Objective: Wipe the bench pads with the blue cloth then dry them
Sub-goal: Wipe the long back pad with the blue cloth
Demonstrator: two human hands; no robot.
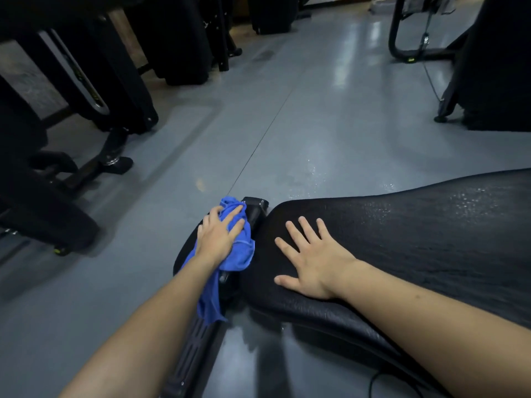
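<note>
Left hand pressing the bunched blue cloth onto the small pad — fingers spread, right hand flat and open on the large pad just beside, holding nothing

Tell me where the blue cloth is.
In the head view the blue cloth lies low and centre-left, under the left hand on the small pad, left of the big pad.
</note>
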